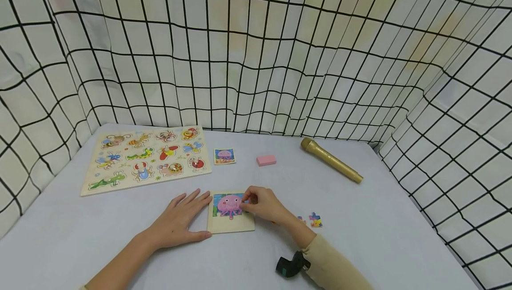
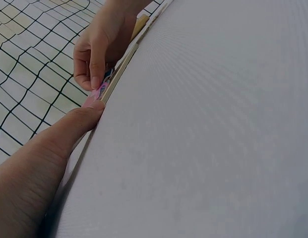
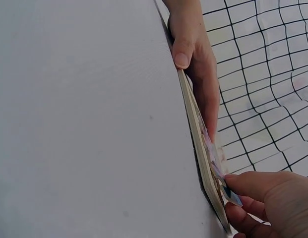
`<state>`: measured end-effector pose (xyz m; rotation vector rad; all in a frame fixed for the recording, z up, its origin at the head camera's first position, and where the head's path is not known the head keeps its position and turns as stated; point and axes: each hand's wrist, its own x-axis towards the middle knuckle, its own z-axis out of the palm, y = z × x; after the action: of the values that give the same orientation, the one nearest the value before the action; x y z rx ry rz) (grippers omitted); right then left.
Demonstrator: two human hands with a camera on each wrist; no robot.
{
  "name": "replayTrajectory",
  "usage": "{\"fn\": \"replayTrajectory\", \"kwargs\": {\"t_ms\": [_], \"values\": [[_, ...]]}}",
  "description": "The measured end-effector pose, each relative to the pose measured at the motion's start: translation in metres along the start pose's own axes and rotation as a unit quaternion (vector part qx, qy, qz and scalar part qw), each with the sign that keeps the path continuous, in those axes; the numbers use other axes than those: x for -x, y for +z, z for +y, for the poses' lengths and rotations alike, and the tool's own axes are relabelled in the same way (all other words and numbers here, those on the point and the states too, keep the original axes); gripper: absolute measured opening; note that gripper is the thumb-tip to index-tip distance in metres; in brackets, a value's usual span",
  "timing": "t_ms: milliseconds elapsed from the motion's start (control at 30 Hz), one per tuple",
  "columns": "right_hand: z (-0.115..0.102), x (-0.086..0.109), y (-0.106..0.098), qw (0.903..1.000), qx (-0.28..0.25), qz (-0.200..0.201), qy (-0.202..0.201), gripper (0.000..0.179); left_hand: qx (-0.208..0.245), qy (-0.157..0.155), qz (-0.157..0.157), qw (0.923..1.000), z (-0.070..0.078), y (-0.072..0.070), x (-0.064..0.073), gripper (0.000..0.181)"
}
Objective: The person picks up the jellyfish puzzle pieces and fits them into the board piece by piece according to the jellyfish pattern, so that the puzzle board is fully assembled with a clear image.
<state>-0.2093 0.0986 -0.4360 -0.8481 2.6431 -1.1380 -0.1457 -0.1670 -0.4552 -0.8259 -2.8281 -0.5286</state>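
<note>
A square wooden puzzle board [image 1: 231, 226] lies in front of me, its upper part filled with a pink octopus picture [image 1: 230, 204] on blue. My left hand [image 1: 182, 221] spreads its fingers along the board's left side, with fingertips and thumb right at the edge. Over the board's right side, my right hand [image 1: 262, 203] pinches a puzzle piece [image 3: 233, 195] between thumb and fingers. That piece is tilted at the picture's edge in the right wrist view. Loose puzzle pieces [image 1: 315, 220] lie right of the board, partly hidden behind the right forearm.
A large wooden insect puzzle [image 1: 148, 156] lies back left. Beside it are a small octopus picture card [image 1: 225, 156], a pink block [image 1: 266, 160] and a gold microphone [image 1: 332, 160]. A black device [image 1: 290, 265] sits by the right sleeve. Black netting [image 1: 272, 59] surrounds the white table.
</note>
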Motion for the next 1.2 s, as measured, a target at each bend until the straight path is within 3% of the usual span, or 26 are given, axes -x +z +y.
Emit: {"fn": "replayTrajectory", "kwargs": {"t_ms": [367,1200], "values": [[-0.0013,-0.0025,0.0013,0.9983,0.048,0.01,-0.031,0.008,-0.001,0.002,0.0,1.0,0.0008,-0.0015,-0.0001,0.091],[-0.0004,-0.0013,0.0004,0.9978,0.051,0.002,-0.041,0.01,0.006,-0.003,0.0,1.0,0.0014,-0.001,-0.0001,0.092]]}}
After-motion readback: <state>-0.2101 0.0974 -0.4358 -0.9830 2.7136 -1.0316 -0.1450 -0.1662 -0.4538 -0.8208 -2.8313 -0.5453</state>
